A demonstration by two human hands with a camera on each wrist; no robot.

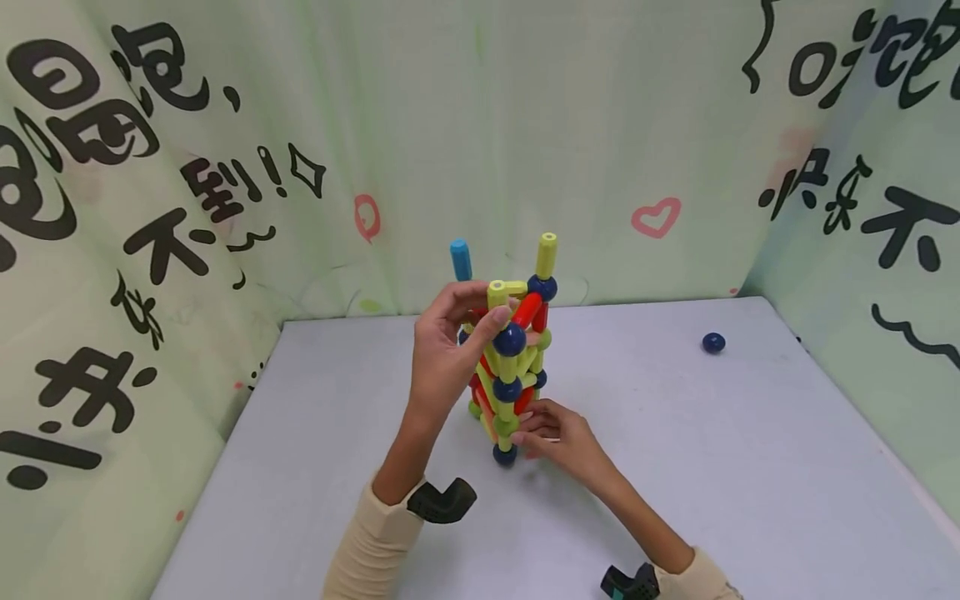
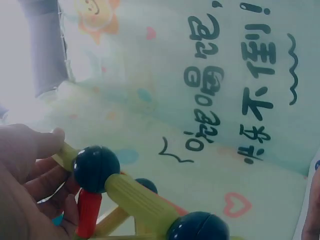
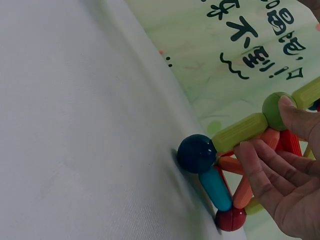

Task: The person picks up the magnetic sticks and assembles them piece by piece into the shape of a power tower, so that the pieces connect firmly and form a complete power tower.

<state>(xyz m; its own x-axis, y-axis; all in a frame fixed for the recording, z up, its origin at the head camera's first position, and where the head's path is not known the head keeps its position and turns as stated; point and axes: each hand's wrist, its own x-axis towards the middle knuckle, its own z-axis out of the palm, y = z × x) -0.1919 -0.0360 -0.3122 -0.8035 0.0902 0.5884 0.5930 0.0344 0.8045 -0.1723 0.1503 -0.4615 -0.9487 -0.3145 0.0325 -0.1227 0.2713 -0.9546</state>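
A tall tower of magnetic rods and balls [image 1: 507, 389] stands on the table, built of yellow-green, red, orange and blue rods. At its top my left hand [image 1: 450, 350] pinches an upright yellow-green rod [image 1: 497, 294] between thumb and fingers, just above a dark blue ball [image 2: 96, 168]. Low on the tower's right side, my right hand [image 1: 564, 442] holds the frame, its thumb on a green ball [image 3: 274, 111]. Below that ball, a dark blue ball [image 3: 196, 153] rests on the table. A blue rod [image 1: 461, 260] and another yellow-green rod [image 1: 547, 255] rise from the top.
One loose dark blue ball [image 1: 713, 342] lies on the white table [image 1: 637, 500], toward the back right. Behind the table and along its sides hangs a pale green curtain [image 1: 570, 150] with black lettering and small drawings.
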